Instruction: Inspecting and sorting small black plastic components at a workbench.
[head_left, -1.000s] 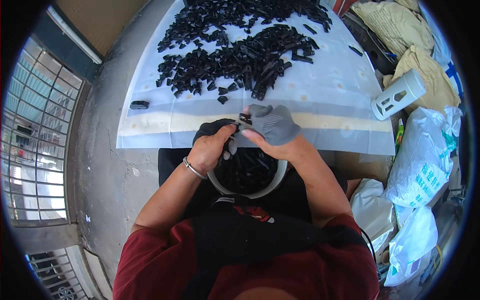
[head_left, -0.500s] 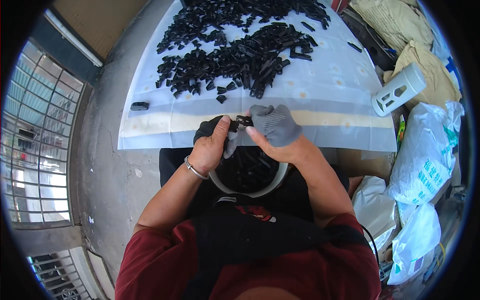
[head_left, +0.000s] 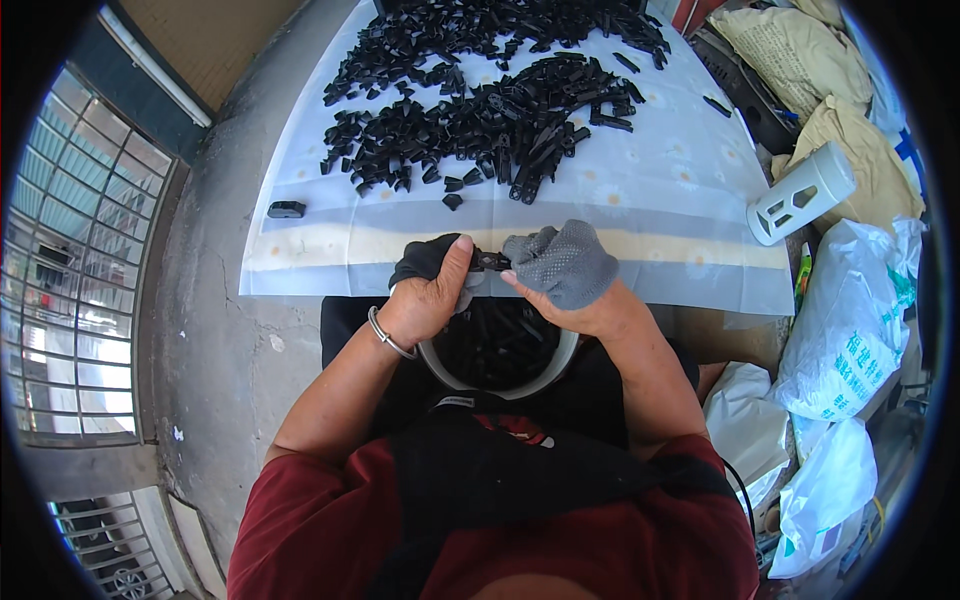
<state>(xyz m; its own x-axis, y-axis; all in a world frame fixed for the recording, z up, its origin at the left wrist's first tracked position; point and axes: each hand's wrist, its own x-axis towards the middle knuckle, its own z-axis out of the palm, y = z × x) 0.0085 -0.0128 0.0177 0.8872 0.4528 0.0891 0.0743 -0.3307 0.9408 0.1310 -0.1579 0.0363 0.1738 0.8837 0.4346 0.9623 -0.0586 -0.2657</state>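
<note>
Two hands (head_left: 432,280) (head_left: 566,268) (thumbs bare) hold one black piece (head_left: 490,261).

With our left hand (head_left: 428,280) in a black-and-grey glove and our right hand (head_left: 568,268) in a dotted grey one, we grip a small black part (head_left: 489,261) near a round, pale-rimmed bucket (head_left: 568,350); ahead, angular black pieces (head_left: 530,115) cover a white, flower-printed tablecloth (head_left: 690,215).
</note>
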